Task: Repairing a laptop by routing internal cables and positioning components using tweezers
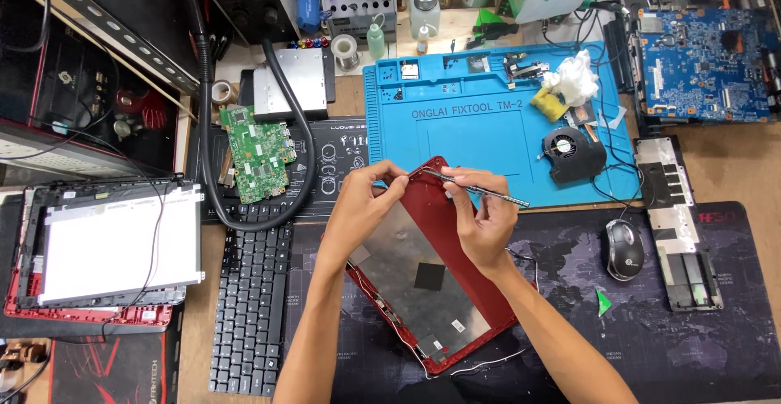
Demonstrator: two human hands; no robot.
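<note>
Both my forearms rise from the bottom edge and converge toward the middle. My left hand (362,200) is cupped, palm turned inward, thumb and forefinger pinched together at the tips. My right hand (482,223) sits just beside it, knuckles up, fingers curled into a closed grip, thumb pressed along the forefinger. Wrists slightly bent; the fingertips of both hands are near each other, not touching.

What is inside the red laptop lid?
Inside the red lid lies a silvery foil sheet with a black square. Both hands cover its top edge.
</note>
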